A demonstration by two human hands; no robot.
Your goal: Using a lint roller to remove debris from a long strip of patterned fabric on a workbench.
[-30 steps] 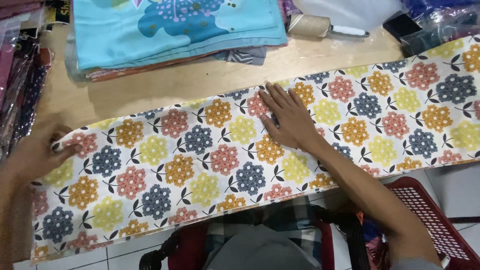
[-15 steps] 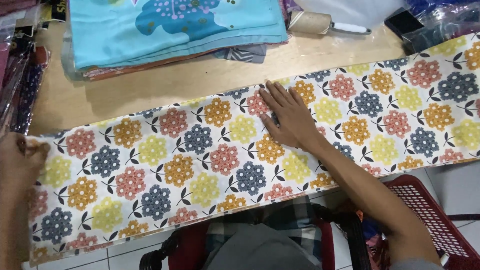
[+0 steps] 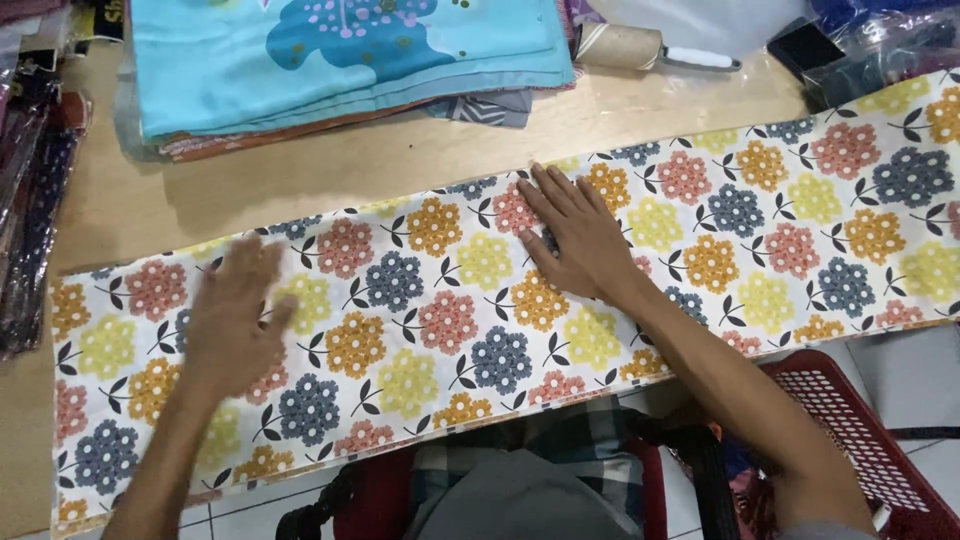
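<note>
Nearest the viewer, at the bottom edge, a red plastic basket [image 3: 850, 430] with a mesh wall sits low on the right, beside plaid cloth [image 3: 560, 440] at the bottom centre. Just beyond, a long strip of cream floral fabric [image 3: 760, 220], printed with orange, yellow, pink and slate-blue flower clusters, lies flat across a pale wooden surface [image 3: 330, 175], running from lower left to upper right, its near edge hanging over the front of the surface. The left hand [image 3: 232, 318] lies palm down on the left part of the strip, fingers spread and blurred, holding nothing. The right hand [image 3: 578, 235] lies flat near the middle of the strip, fingers stretched out close together and pointing away, pressing on the cloth without gripping it. Farther back, a stack of folded fabrics [image 3: 340, 60] topped by a light blue piece rests on the surface, apart from the strip. To its right lies a lint roller [image 3: 640, 48] with a white handle. Plastic-wrapped dark goods [image 3: 30, 190] line the far left edge
</note>
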